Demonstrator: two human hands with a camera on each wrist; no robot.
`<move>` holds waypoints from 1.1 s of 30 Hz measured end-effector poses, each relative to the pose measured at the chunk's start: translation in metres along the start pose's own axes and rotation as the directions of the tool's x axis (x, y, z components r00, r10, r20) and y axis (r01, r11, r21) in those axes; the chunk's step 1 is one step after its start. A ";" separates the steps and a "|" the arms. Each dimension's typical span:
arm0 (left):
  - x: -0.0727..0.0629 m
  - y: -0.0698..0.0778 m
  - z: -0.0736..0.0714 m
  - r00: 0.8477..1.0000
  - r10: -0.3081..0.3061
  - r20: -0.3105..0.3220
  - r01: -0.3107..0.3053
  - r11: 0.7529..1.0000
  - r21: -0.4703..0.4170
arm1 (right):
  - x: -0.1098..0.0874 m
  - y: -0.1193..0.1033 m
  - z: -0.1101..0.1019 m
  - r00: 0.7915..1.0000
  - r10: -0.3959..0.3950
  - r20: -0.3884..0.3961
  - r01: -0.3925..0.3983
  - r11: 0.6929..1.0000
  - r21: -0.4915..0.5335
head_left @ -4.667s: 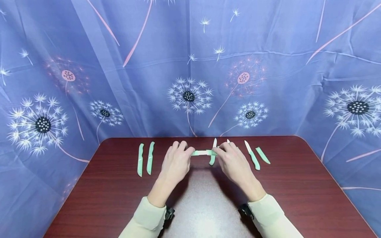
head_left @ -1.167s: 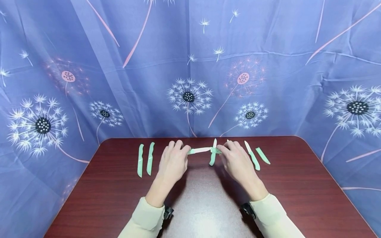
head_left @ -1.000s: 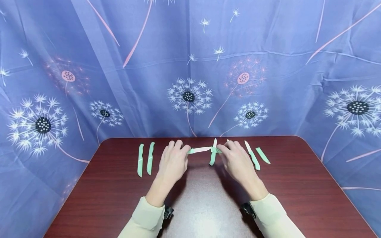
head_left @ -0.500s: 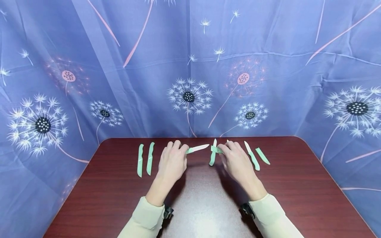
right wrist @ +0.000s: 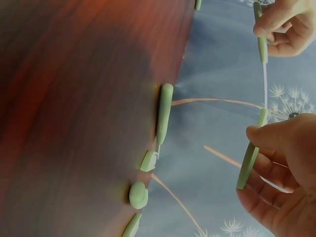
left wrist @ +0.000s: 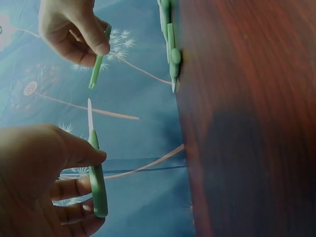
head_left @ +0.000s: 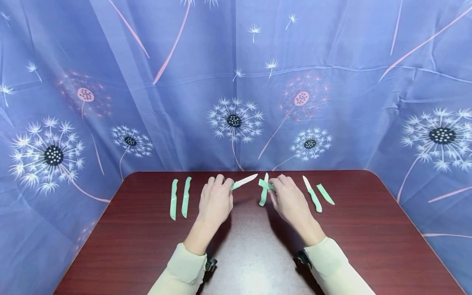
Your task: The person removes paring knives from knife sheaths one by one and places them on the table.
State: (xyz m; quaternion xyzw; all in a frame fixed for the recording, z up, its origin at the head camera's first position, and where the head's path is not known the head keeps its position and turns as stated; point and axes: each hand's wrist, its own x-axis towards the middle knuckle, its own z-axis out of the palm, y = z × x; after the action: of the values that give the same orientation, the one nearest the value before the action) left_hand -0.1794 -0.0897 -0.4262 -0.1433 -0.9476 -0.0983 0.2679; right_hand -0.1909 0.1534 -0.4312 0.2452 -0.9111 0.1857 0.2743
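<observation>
Table (head_left: 110, 254) looks like a half-done job to me: left hand (head_left: 215, 201) and right hand (head_left: 293, 201) both raised, fingers curled; two covered knives (head_left: 173, 200) lie left, two bare knives (head_left: 315, 200) right, lefty's gripping another knife (head_left: 245, 180), bare, righty's pinching a cover (head_left: 266, 184) just off its tip.

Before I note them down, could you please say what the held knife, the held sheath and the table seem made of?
Held knife: handle probably plastic, smooth and evenly green; blade perhaps ceramic, being plain white, though coated metal is possible. Held sheath: likely plastic, smooth and evenly green. Table: wood or wood-look laminate, reddish-brown with streaky grain, its bright glare suggesting gloss.
</observation>
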 end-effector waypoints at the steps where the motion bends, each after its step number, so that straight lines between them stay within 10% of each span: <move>1: 0.001 0.000 0.001 1.000 -0.005 0.002 0.005 1.000 0.003 | 0.001 -0.001 0.000 1.000 0.003 0.002 -0.003 1.000 -0.005; 15: 0.014 0.011 0.020 0.992 -0.118 0.043 0.116 0.992 0.059 | 0.025 -0.009 0.022 0.990 0.093 0.109 -0.080 0.990 -0.119; 33: 0.034 0.017 0.047 0.930 -0.328 0.164 0.326 0.945 0.041 | 0.053 -0.016 0.054 0.946 0.185 0.265 -0.152 0.978 -0.140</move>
State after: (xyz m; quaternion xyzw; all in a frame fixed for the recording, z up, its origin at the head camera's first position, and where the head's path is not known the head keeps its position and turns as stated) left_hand -0.2242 -0.0542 -0.4451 0.0104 -0.9781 -0.1228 0.1675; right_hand -0.2429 0.0961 -0.4387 0.1735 -0.9674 0.1182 0.1414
